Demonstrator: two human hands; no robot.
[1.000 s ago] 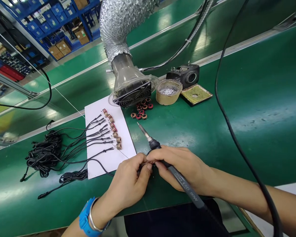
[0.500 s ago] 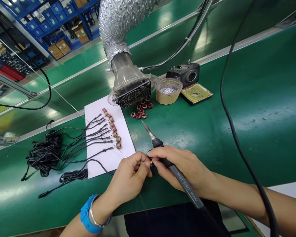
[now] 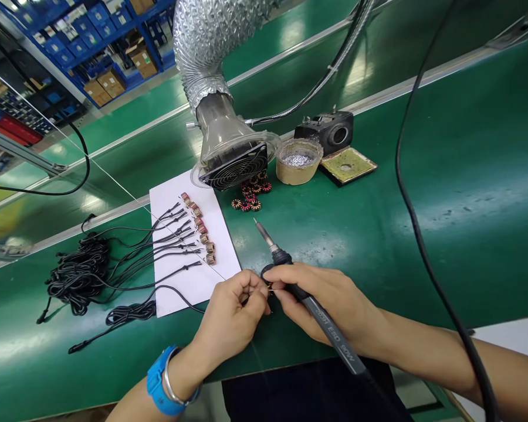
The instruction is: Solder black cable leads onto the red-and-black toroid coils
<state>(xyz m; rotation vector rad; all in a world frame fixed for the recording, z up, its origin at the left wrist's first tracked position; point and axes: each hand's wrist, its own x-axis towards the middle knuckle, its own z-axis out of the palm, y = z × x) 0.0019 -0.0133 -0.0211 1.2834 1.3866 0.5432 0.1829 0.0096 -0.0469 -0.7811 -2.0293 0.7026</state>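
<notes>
My left hand (image 3: 233, 313) is closed in a pinch, and a black cable (image 3: 180, 291) runs across the white sheet into it. In my right hand (image 3: 334, 302) lies a soldering iron (image 3: 328, 328), its bare tip pointing up and away, touching nothing. The right thumb and forefinger meet the left fingertips at a small piece with thin wires (image 3: 270, 288); the fingers hide most of it. On the white sheet (image 3: 176, 302) stands a row of copper-wound toroid coils (image 3: 203, 238), beside the stripped ends of several black cables (image 3: 189, 246).
More toroid coils (image 3: 250, 196) are heaped under the fume extractor hood (image 3: 235, 161). To its right are a solder-filled tub (image 3: 299, 170), a black iron stand (image 3: 330, 132) and a yellow sponge tray (image 3: 348, 166). Bundled black cables (image 3: 79, 272) lie left; a black cord (image 3: 416, 228) hangs at right.
Both hands stay together at the small piece, with only a slight shift of the fingers. The whole view has moved a little; the iron is held as before.
</notes>
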